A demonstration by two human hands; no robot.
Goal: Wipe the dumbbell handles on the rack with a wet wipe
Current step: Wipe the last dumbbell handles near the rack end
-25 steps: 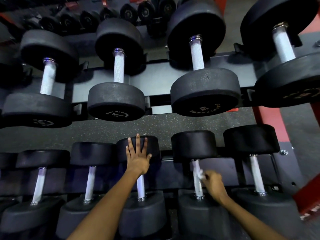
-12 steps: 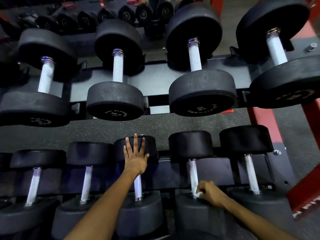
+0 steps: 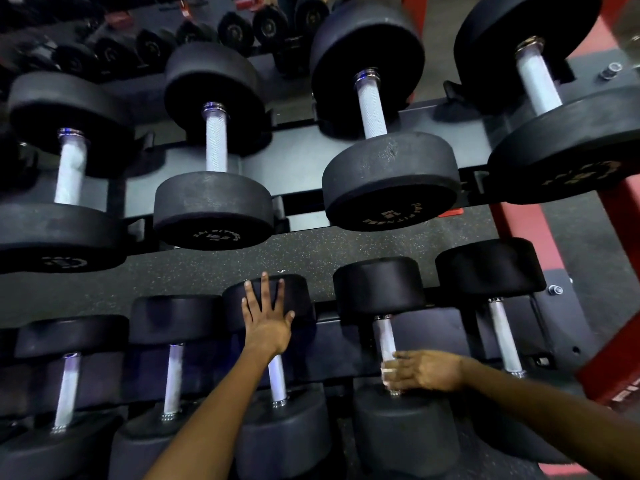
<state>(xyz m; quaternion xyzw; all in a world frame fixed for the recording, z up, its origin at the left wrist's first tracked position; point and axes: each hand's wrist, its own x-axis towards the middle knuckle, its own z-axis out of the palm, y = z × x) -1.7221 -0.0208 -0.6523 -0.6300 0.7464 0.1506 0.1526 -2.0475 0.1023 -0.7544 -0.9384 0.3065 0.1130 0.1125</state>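
Observation:
Black dumbbells with silver handles lie on two tiers of a dark rack (image 3: 304,161). On the lower tier, my right hand (image 3: 427,370) is wrapped around the near end of one handle (image 3: 385,336), with a white wet wipe (image 3: 389,372) pressed between fingers and metal. My left hand (image 3: 266,318) rests flat, fingers spread, on the far head of the neighbouring dumbbell (image 3: 298,296) to the left; its handle (image 3: 277,381) shows below my wrist.
Further lower-tier dumbbells lie left (image 3: 173,375) and right (image 3: 504,336). Larger dumbbells (image 3: 372,109) fill the upper tier. A red rack upright (image 3: 516,226) stands at the right. Small dumbbells (image 3: 235,29) sit far behind. Speckled rubber floor (image 3: 311,251) shows between tiers.
My right hand slid the wipe down the handle from mid-shaft to the near end. My left hand stayed on the dumbbell head.

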